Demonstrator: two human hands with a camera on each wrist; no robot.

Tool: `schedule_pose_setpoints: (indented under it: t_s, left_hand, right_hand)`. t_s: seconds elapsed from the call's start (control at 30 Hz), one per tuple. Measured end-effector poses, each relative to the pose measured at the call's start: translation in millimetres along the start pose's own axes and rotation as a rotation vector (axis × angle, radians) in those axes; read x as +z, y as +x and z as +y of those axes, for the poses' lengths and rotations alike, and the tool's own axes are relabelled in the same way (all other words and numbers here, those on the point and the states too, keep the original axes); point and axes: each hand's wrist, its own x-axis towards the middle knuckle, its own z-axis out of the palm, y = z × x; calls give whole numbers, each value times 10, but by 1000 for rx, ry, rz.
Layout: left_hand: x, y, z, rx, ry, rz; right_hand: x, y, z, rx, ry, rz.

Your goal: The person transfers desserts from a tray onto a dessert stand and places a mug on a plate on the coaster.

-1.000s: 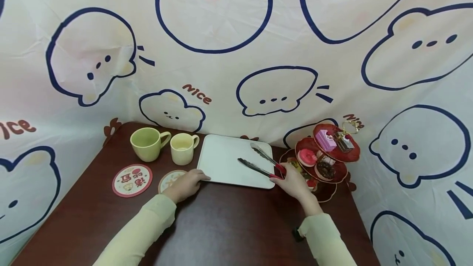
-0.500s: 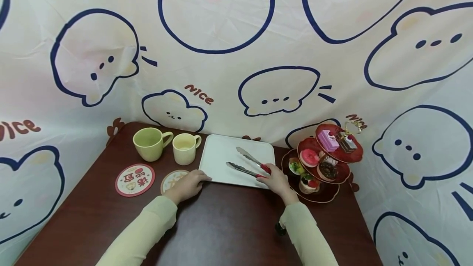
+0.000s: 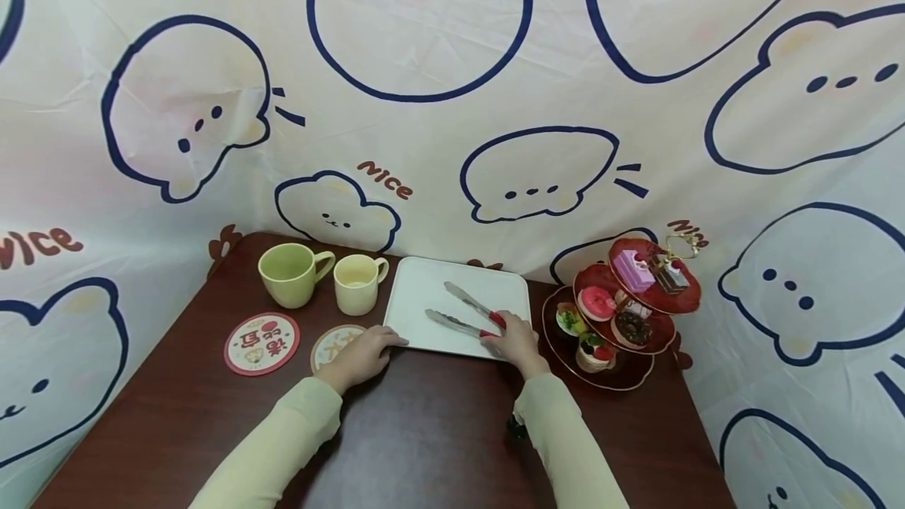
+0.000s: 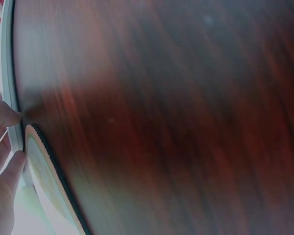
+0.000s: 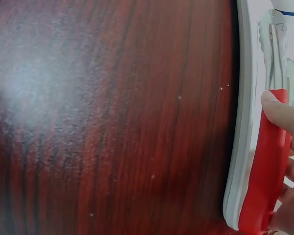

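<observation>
In the head view, a white rectangular tray (image 3: 417,289) lies on the dark wooden table. My left hand (image 3: 360,356) holds its near left corner; in the left wrist view, the thumb and fingers (image 4: 5,116) meet the tray's rim. My right hand (image 3: 516,340) grips a pair of tongs (image 3: 456,323) with red handles and metal arms, low over the right part of the tray. The tong arms are spread apart and point left. In the right wrist view, my thumb lies on a red handle (image 5: 267,161) beside the tray's edge (image 5: 244,98).
At the right stands a three-tier red stand (image 3: 675,336) with cakes, donuts and cupcakes. Left of the tray are a large green mug (image 3: 286,277) and a smaller pale yellow mug (image 3: 356,287). Two round coasters (image 3: 261,344) lie before them, one partly under my left hand.
My right hand has moved left with the tongs, from beside the tiered stand to over the tray. My left hand has stayed at the tray's corner.
</observation>
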Motion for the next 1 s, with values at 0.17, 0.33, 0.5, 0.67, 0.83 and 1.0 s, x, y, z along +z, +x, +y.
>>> schedule_pose_setpoints:
  t_s: [0.17,0.33,0.5,0.67,0.83,1.0]
  left_hand:
    - [-14,7,25,-31,-7,1]
    - [-15,5,40,-59,-10,-12]
    - [26,5,47,-78,-9,-12]
    - [51,0,56,-83,-13,-23]
    - [30,2,63,-106,-11,-16]
    - [11,4,70,-113,-6,-34]
  right_hand:
    - [-16,32,-34,5,-19,-13]
    - [-20,34,-47,32,-13,-36]
    - [-3,35,-64,70,-30,-35]
    - [52,24,-57,83,-64,-16]
    - [81,44,-50,76,-86,-12]
    - [67,53,-88,69,-122,-58]
